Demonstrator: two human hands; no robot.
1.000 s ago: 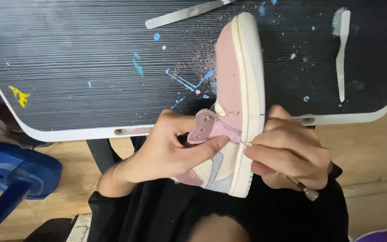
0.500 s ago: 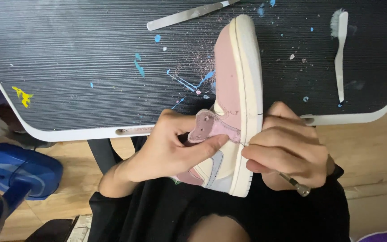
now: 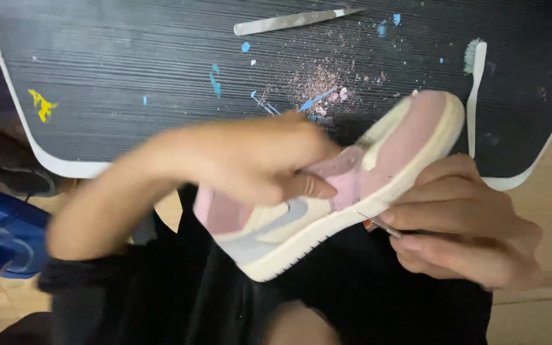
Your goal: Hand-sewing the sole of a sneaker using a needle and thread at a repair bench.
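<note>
A pink, cream and grey sneaker (image 3: 378, 172) lies tilted across my lap, its toe up at the right over the desk's edge. My left hand (image 3: 250, 156), blurred by motion, grips the shoe's upper around a loose pink flap (image 3: 343, 176). My right hand (image 3: 461, 223) is closed on a thin metal tool (image 3: 378, 223) whose tip touches the sole's edge below the flap.
A dark ribbed desk (image 3: 129, 96) with a white rim carries paint specks and pinkish scrapings (image 3: 321, 83). A metal blade tool (image 3: 289, 21) lies at the top, a white toothbrush (image 3: 475, 89) at the right. A blue object (image 3: 1, 233) sits on the floor at left.
The sneaker has swung from pointing straight away to lying diagonally, toe to the right. My left hand moved quickly over the upper. My right hand shifted right with the tool.
</note>
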